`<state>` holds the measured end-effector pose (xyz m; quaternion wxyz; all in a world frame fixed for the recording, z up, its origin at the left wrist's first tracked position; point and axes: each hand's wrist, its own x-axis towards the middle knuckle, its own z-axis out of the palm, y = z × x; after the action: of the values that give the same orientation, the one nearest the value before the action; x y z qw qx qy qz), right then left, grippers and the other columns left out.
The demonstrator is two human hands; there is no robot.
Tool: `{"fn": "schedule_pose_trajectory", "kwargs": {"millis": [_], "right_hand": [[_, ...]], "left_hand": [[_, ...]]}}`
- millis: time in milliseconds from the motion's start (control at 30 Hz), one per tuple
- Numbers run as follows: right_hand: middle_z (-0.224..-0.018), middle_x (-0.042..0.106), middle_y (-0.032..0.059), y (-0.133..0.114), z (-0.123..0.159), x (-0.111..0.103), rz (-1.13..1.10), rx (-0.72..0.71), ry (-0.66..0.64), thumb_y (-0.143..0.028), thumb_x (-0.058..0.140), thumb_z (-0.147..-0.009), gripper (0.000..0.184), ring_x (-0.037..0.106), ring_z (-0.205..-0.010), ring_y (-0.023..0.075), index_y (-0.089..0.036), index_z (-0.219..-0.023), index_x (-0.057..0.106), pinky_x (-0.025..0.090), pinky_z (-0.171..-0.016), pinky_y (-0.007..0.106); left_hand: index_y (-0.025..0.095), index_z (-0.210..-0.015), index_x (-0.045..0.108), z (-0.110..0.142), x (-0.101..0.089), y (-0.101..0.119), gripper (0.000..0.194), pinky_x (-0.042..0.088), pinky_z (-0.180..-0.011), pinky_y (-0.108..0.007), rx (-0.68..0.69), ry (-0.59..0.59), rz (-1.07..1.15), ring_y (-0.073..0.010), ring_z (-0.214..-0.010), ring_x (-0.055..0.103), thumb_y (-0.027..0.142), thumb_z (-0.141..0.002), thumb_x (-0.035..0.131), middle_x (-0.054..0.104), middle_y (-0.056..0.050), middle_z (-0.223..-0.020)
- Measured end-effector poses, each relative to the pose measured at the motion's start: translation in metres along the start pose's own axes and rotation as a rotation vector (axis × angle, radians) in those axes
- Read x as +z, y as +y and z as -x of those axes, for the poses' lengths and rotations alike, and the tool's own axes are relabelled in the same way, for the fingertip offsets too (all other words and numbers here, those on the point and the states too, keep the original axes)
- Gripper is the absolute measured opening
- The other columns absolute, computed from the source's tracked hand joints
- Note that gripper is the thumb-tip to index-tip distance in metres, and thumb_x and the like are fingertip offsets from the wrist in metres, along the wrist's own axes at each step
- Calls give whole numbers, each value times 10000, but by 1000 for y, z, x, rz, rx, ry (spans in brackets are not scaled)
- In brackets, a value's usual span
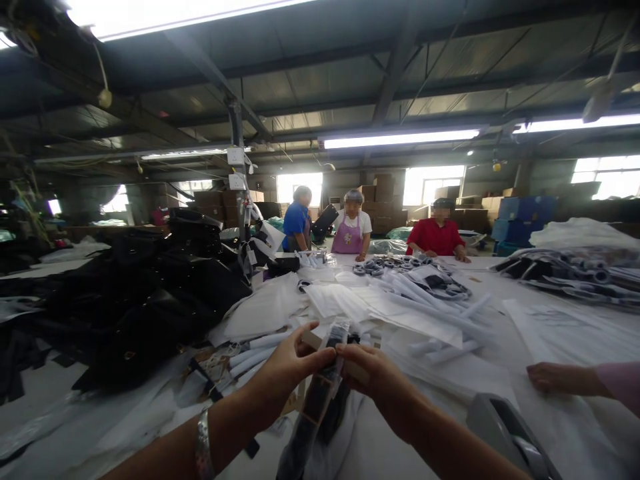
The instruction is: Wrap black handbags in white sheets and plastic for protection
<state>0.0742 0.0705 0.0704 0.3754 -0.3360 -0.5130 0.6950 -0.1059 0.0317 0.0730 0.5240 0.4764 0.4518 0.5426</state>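
Note:
My left hand [290, 363] and my right hand [373, 373] meet in front of me over a big white table [525, 333]. Both pinch a long black strap in a clear plastic sleeve [320, 393] that hangs down between my forearms. Its top end sticks up by my fingertips. My left wrist wears a silver bracelet [203, 443]. White paper rolls [435, 320] and flat white sheets lie just beyond my hands.
A heap of black bags [150, 293] fills the left side. Another person's hand [555, 379] in a pink sleeve rests at the right, near a grey tape dispenser [505, 430]. Three people [353, 227] work at the far end. Bundled straps [570, 273] lie far right.

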Motion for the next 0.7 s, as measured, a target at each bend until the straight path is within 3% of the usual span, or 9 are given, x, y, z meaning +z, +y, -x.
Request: {"fn": "schedule_pose_trajectory", "kwargs": {"millis": [100, 267, 400, 500, 600, 700], "right_hand": [[-758, 662, 9, -1, -3, -4, 53, 23, -24, -473, 773, -745, 303, 573, -731, 135, -177, -806, 754, 428, -722, 251], [-787, 694, 25, -4, -3, -11, 37, 9, -121, -472, 772, -786, 322, 600, -734, 119, -153, -821, 759, 444, -739, 235], [-974, 754, 114, -1, 2, -16, -256, 77, -95, -478, 778, -776, 387, 694, -859, 188, -120, -922, 780, 512, -847, 300], [-1021, 758, 128, 8, 4, -18, -418, 113, -82, -384, 801, -764, 328, 710, -914, 208, -111, -947, 781, 532, -879, 315], [-1070, 751, 69, 17, 7, -14, -402, 57, -133, -238, 837, -739, 311, 694, -940, 157, -161, -1033, 771, 511, -897, 253], [-1048, 749, 56, 24, 7, -2, -343, -54, -189, -261, 817, -788, 323, 672, -985, 155, -182, -1095, 755, 476, -933, 244]], "left_hand": [[158, -1365, 480, 2, -1, -2, 786, 489, -935, -343, -6, -27, 33, -260, -1057, 670, 387, -718, 861, 721, -95, -1069], [172, -1310, 519, 2, -2, -1, 769, 505, -858, -327, 35, 54, -15, -230, -918, 702, 401, -673, 884, 735, -41, -890], [167, -1209, 585, 2, -2, 3, 666, 508, -878, -329, 60, 75, -15, -245, -969, 702, 400, -664, 887, 758, -76, -967], [156, -1095, 660, 4, -1, 8, 526, 508, -908, -338, 74, 11, -15, -276, -1045, 691, 419, -688, 866, 756, -105, -1058], [151, -1029, 702, 7, -1, 15, 443, 507, -924, -335, 90, -44, -15, -283, -1064, 688, 421, -710, 849, 763, -104, -1049], [158, -1024, 715, 10, 0, 18, 430, 507, -939, -342, 88, -41, -28, -283, -1059, 693, 419, -711, 849, 771, -92, -1019]]}}
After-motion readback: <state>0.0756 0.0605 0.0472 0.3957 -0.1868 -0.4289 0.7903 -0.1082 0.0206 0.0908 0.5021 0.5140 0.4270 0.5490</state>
